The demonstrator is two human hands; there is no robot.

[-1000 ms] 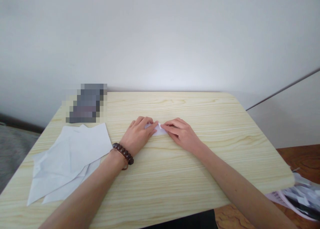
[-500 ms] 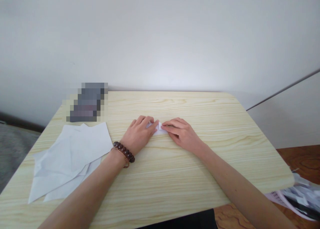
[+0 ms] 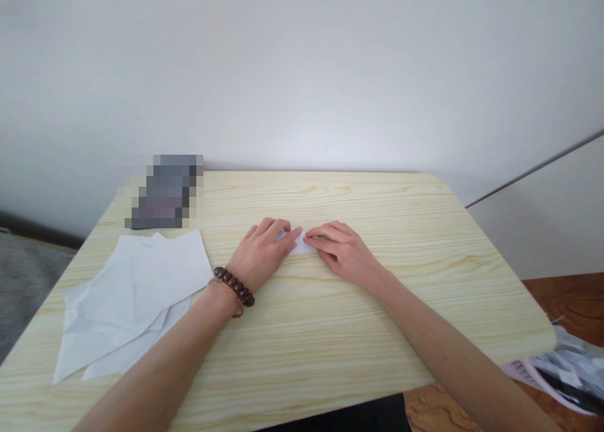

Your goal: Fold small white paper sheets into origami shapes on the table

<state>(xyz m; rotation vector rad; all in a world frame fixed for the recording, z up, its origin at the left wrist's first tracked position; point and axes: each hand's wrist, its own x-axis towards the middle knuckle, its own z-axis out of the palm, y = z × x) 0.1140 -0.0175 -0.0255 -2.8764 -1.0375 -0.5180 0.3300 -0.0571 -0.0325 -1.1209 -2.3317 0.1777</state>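
Note:
A small folded piece of white paper [image 3: 298, 246] lies on the pale wood-grain table [image 3: 306, 331], between my two hands. My left hand [image 3: 264, 246], with a dark bead bracelet [image 3: 236, 285] at the wrist, presses the paper's left part with bent fingers. Its index fingertip rests near the middle of the paper. From the right, my right hand [image 3: 344, 249] has its thumb and fingers closed on the paper's right end. The fingers cover much of the paper, so its full shape is hidden.
Several loose white sheets [image 3: 136, 300] overlap on the table's left side. Behind them lies a blurred-out dark rectangular object [image 3: 163, 193]. A white wall [image 3: 302, 73] borders the far edge. Below the right corner stands a pink basket [image 3: 542, 382] with crumpled white contents.
The small raised flap in the middle of the paper now lies flatter. My left index finger has shifted slightly right over it. Both arms stay in nearly the same place.

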